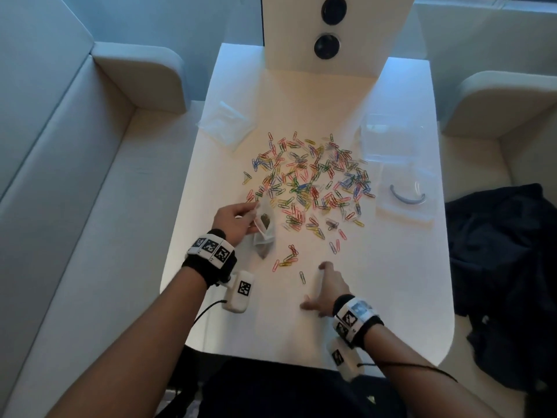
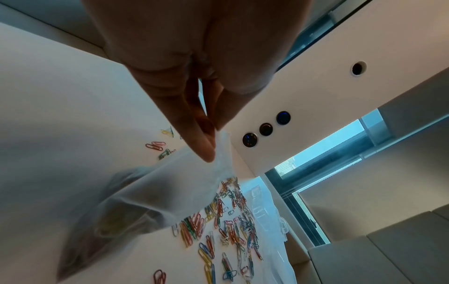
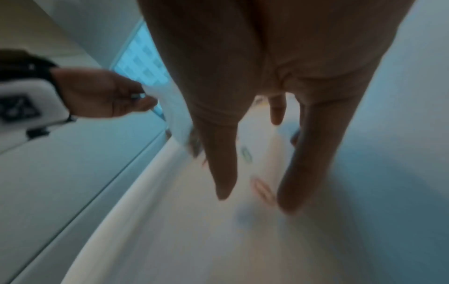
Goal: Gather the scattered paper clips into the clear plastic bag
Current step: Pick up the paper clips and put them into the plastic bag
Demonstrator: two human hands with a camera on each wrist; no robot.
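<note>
Several coloured paper clips [image 1: 310, 182] lie scattered over the middle of the white table [image 1: 391, 282]; they also show in the left wrist view as paper clips [image 2: 226, 221]. My left hand [image 1: 233, 220] pinches the rim of a small clear plastic bag [image 1: 263, 233], held above the table with some clips inside. The left wrist view shows the thumb and finger [image 2: 204, 142] pinching the bag [image 2: 155, 196]. My right hand [image 1: 327, 289] hovers open and blurred near the table's front, fingers straight [image 3: 224, 173], beside a lone clip [image 1: 302, 277].
Another clear bag [image 1: 224, 123] lies at the table's far left. A clear plastic box [image 1: 388, 137] and a clear lid with a grey handle [image 1: 407, 196] sit at the right. A dark garment [image 1: 506, 267] lies on the right seat. A white panel [image 1: 331, 34] stands behind.
</note>
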